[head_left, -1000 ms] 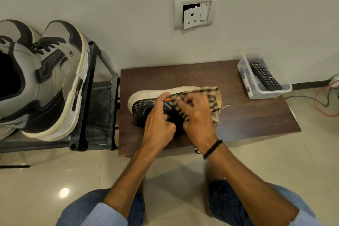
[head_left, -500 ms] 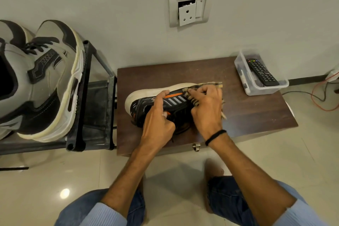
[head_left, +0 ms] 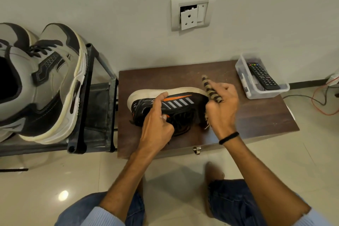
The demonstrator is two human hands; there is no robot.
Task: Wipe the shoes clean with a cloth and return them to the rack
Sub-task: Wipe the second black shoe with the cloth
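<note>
Black sneaker (head_left: pixel 183 105) with 1 orange streak and 5 white stripes lies on its side on the brown wooden table (head_left: pixel 256 115), cream sole toward the wall.

Left hand (head_left: pixel 156 124) grips its upper: thumb laid over the side, fingers curled underneath, same hold as 1 s ago. Right hand (head_left: pixel 222 108), blurred, has its fingers clamped on the bunched checked cloth (head_left: pixel 211 91). The cloth covered the shoe's middle 1 s ago and slid rightward; now it is at the shoe's right end, and the stripes are fully bared.

No brand readable on the sneaker; marks on the grey shoe's side patch are too small to read.

Black wristband (head_left: pixel 229 137) on the right wrist. At left, grey-and-black sneakers (head_left: pixel 55 82) sit on the shoe rack (head_left: pixel 88 97), beside the table. A clear plastic container (head_left: pixel 245 82) on the table's far right corner holds a remote (head_left: pixel 262 77). Wall socket (head_left: pixel 192 13) above, its plate hanging loose. Wires (head_left: pixel 315 101) on the floor at right.
</note>
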